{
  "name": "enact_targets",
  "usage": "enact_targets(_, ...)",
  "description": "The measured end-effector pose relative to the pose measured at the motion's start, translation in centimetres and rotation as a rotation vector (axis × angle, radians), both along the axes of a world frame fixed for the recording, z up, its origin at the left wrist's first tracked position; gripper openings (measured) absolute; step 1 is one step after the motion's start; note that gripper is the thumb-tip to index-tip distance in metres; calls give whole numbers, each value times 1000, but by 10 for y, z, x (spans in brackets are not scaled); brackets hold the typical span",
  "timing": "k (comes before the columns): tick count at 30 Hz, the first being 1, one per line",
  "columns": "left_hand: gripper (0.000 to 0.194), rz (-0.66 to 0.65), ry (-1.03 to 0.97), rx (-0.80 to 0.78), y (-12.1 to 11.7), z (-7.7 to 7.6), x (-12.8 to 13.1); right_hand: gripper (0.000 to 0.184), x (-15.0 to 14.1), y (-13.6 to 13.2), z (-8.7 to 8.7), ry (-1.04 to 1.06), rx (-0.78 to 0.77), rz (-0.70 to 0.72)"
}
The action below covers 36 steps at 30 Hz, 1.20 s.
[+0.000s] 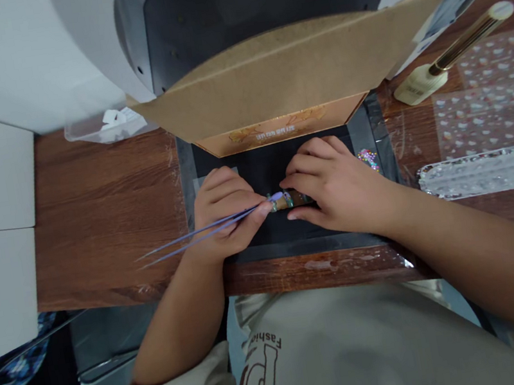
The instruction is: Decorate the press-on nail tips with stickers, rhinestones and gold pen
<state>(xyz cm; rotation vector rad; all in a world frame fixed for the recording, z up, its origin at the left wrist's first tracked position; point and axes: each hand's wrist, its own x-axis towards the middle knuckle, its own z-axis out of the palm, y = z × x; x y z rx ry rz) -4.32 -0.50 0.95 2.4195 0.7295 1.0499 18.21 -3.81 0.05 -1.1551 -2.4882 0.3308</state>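
Observation:
My left hand [228,213] is closed, with long purple tweezers [185,234] lying across it; their two thin points stick out to the left. The thumb and fingertips of that hand also touch the left end of a small brown tube-shaped piece [281,203] set with shiny green and purple bits. From the other side, my right hand [334,183] has its fingers and thumb around the right part of this piece and hides that end. Both hands rest over a black mat [269,239]. What exactly the decorated piece is I cannot make out.
A cardboard box flap [282,78] stands right behind the hands. Glittery beads [368,160] lie by my right wrist. Farther right are a cream bottle with a gold cap [420,85], patterned clear sheets [482,121] and a clear tray [488,172]. A plastic box [105,128] sits back left.

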Motion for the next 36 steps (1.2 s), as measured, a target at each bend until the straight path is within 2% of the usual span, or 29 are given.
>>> enact_targets(9,8,-7,-34,19,2,-2,-3,42,4,0,-1,14,10,-2)
enact_targets(13,5,-25,-62,14,2,-1,-4,43,10,2,2,84,33,1)
enact_targets(21,20,72,-149,-67,2,-11,-10,17,31,10,3,434,155,56)
enact_targets(23,29,91,-214,-122,-4,-7,-9,16,33,10,4,499,213,63)
enact_targets(25,35,48,-281,-236,-17,7,-6,19,33,6,9,521,292,122)
enact_targets(27,36,-64,-254,-446,-35,27,1,31,31,-2,20,476,387,240)
enact_targets(29,35,-170,-93,-743,-54,46,10,40,28,-16,33,341,462,351)
enact_targets(30,37,-277,4,-879,-62,53,16,42,27,-24,40,248,484,389)
enact_targets(31,39,-371,85,-959,-69,56,23,43,26,-32,45,165,506,407)
enact_targets(33,44,-495,165,-980,-78,55,37,38,24,-47,49,47,524,404)
enact_targets(36,43,-518,164,-970,-87,43,58,28,26,-64,45,8,542,342)
